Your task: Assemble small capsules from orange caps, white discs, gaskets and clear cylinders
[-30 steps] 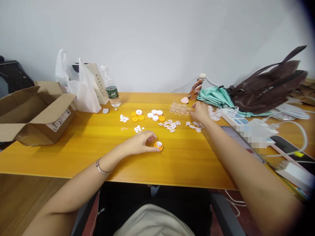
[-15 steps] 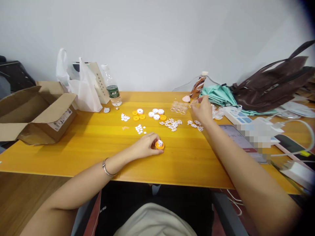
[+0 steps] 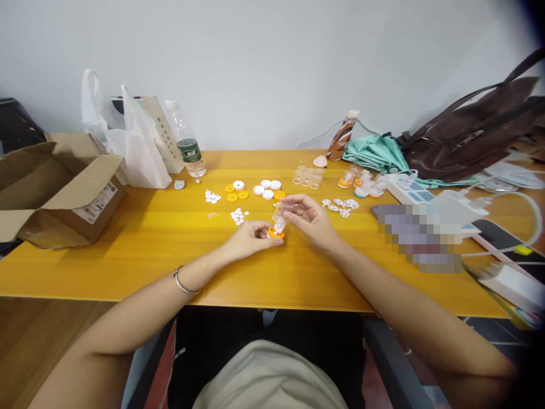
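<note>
My left hand (image 3: pixel 254 237) grips an orange round base (image 3: pixel 276 233) with a white part standing on it, low over the table. Just above it, my right hand (image 3: pixel 307 218) pinches a clear plastic cup-shaped cover (image 3: pixel 280 212) between thumb and fingers. The cover is over the white part; whether it touches the base I cannot tell. Behind my hands lie orange and white round bases (image 3: pixel 267 186). More clear covers (image 3: pixel 308 177) are grouped farther back. Small white discs (image 3: pixel 239 216) and white cut-out pieces (image 3: pixel 340 207) lie to either side.
Assembled clear-topped pieces (image 3: pixel 361 180) stand at the right, beside a power strip (image 3: pixel 409 190) and a phone. A water bottle (image 3: pixel 190 149), a white plastic bag (image 3: pixel 138 150) and an open carton (image 3: pixel 80 207) are at the left. A coffee bottle (image 3: pixel 342 138), teal cloth and brown bag sit back right.
My right hand has come from the clear covers at the back to my left hand, bringing one cover. The left hand keeps hold of the orange base.
</note>
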`<move>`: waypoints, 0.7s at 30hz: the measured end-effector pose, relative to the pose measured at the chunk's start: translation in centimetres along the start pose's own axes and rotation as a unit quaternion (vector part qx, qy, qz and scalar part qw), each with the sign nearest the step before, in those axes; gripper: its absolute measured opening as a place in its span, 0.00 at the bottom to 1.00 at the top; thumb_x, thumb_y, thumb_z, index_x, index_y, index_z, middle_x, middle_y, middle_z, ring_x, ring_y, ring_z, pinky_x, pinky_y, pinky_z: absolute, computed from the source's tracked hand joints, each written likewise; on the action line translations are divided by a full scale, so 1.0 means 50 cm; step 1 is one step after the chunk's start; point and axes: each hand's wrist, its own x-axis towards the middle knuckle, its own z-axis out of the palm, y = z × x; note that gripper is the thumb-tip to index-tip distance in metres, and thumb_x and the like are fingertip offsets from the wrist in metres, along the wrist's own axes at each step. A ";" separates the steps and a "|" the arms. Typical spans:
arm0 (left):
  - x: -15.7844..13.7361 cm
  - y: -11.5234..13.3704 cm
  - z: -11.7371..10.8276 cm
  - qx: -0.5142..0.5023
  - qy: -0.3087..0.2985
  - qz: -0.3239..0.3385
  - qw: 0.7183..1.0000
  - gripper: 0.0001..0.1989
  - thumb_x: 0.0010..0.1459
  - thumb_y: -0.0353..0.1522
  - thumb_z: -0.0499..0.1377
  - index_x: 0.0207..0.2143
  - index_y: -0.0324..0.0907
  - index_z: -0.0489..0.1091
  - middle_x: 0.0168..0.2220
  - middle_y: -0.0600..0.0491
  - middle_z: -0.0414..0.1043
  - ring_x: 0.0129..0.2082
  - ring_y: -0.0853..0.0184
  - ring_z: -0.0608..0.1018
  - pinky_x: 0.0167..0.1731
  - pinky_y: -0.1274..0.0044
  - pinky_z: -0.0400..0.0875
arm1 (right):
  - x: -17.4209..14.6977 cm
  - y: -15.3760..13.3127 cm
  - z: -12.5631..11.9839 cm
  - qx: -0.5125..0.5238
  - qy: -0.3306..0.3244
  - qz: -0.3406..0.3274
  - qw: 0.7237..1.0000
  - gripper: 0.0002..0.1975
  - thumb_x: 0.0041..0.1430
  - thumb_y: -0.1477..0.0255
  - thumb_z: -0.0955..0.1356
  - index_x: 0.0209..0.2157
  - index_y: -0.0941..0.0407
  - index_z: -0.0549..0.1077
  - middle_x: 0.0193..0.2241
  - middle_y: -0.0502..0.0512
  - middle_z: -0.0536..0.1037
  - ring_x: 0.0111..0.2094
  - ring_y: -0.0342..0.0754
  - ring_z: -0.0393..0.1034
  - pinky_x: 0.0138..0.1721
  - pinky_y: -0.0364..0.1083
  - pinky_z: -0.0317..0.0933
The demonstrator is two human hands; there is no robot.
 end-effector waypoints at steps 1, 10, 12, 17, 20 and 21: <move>-0.001 0.002 -0.001 0.004 0.001 0.002 1.000 0.19 0.47 0.42 0.63 0.36 0.36 0.71 0.26 0.56 0.68 0.23 0.75 0.66 0.25 0.81 0.60 | 0.001 0.000 -0.005 -0.004 0.000 0.002 1.000 0.14 0.51 0.64 0.69 0.39 0.51 0.65 0.44 0.54 0.71 0.46 0.47 0.68 0.51 0.52 0.61; -0.003 0.010 -0.002 0.013 0.002 0.020 1.000 0.19 0.49 0.44 0.61 0.35 0.37 0.72 0.26 0.55 0.67 0.23 0.75 0.64 0.23 0.81 0.57 | 0.000 -0.004 -0.017 -0.030 -0.018 -0.015 0.999 0.16 0.51 0.62 0.69 0.40 0.51 0.65 0.44 0.54 0.72 0.44 0.48 0.69 0.48 0.51 0.64; -0.004 0.010 -0.001 0.027 0.004 0.019 0.999 0.19 0.49 0.44 0.60 0.34 0.37 0.72 0.24 0.56 0.66 0.22 0.75 0.63 0.22 0.81 0.56 | 0.000 -0.003 -0.017 -0.029 -0.020 -0.017 0.999 0.15 0.51 0.62 0.69 0.40 0.51 0.65 0.44 0.54 0.72 0.44 0.48 0.69 0.48 0.51 0.64; -0.007 0.013 0.002 0.049 -0.002 0.022 0.999 0.18 0.50 0.43 0.60 0.35 0.37 0.72 0.22 0.58 0.62 0.21 0.76 0.61 0.22 0.82 0.55 | -0.001 -0.001 -0.019 -0.023 -0.029 -0.016 0.999 0.14 0.51 0.64 0.69 0.40 0.51 0.66 0.44 0.54 0.72 0.45 0.48 0.69 0.50 0.52 0.63; -0.007 0.015 0.001 0.049 0.001 0.025 0.999 0.18 0.50 0.43 0.60 0.35 0.36 0.72 0.23 0.57 0.62 0.21 0.75 0.61 0.23 0.81 0.56 | -0.002 0.000 -0.018 -0.047 -0.047 -0.017 0.998 0.14 0.51 0.64 0.69 0.40 0.52 0.67 0.42 0.55 0.73 0.44 0.48 0.69 0.50 0.53 0.63; -0.007 0.016 0.001 0.050 0.006 0.027 0.998 0.18 0.50 0.43 0.60 0.34 0.36 0.72 0.23 0.57 0.62 0.21 0.75 0.61 0.23 0.81 0.56 | -0.002 0.001 -0.017 -0.056 -0.061 -0.019 0.996 0.14 0.51 0.65 0.69 0.40 0.52 0.68 0.41 0.54 0.73 0.43 0.48 0.69 0.49 0.52 0.63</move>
